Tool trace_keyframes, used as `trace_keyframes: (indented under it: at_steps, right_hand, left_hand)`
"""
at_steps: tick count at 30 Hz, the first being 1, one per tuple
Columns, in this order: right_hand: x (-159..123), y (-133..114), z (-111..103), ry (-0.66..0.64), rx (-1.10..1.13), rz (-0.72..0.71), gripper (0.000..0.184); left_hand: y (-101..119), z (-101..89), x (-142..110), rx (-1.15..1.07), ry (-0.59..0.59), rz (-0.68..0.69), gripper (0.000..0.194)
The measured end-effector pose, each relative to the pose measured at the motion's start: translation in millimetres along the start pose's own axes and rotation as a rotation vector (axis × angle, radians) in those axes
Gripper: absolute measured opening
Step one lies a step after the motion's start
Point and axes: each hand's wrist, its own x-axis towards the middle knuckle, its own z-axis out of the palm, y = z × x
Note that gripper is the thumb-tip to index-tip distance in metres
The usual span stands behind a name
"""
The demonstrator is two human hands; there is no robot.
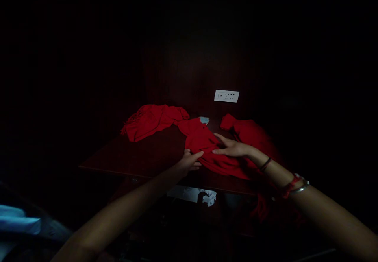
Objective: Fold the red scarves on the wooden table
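A long red scarf (203,138) with fringed ends lies bunched across a dark table. My left hand (190,161) is at its near edge, with the thumb over the cloth and the fingers at and below the edge, closed on it. To the right, my right hand (234,148) rests on the same cloth, thumb and forefinger stretched apart. One heap of the scarf spreads to the far left, another part lies beyond my right wrist, and a fringed end hangs over the front edge. How the parts join under my right arm is too dark to make out.
A white power socket (226,96) is set in the dark wall behind. A small pale blue, blurred-out item (204,120) lies at the back of the dark table (126,159). Below the table edge is a torn whitish sheet (189,194). Bluish-white material (17,220) shows at lower left.
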Motion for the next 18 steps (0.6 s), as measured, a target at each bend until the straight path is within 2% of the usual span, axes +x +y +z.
trace_keyframes:
  at_steps: [3,5,7,9,11,13,15,18]
  right_hand:
    - [-14.2,13.5,-11.1,-0.175,-0.056,0.102,0.104]
    - [-17.4,18.3,-7.4,-0.219,0.006,0.101,0.108]
    - [-14.9,17.1,8.8,-0.159,0.121,0.034,0.103]
    - [-9.3,11.5,33.5,-0.040,0.242,0.007,0.088]
    - [-4.4,4.8,56.8,0.034,0.272,0.092,0.075]
    - [-2.0,0.6,68.8,-0.007,0.214,0.117,0.073]
    - [-0.8,0.2,67.6,-0.047,0.194,0.112,0.074]
    - [3.7,3.4,56.5,0.047,0.324,0.175,0.069]
  left_hand:
    - [5.7,5.2,29.2,-0.080,0.171,0.106,0.050]
    - [12.4,1.9,49.7,-0.070,0.231,0.163,0.046]
    - [21.2,-7.2,67.0,-0.016,0.242,0.197,0.038]
    - [28.6,-20.3,77.6,0.047,0.251,0.195,0.030]
    - [31.3,-35.1,78.6,0.088,0.260,0.161,0.024]
    - [28.9,-48.7,70.4,0.108,0.243,0.119,0.022]
    - [23.9,-58.2,56.8,0.139,0.161,0.034,0.025]
    - [17.4,-61.0,37.9,0.275,0.039,-0.020,0.031]
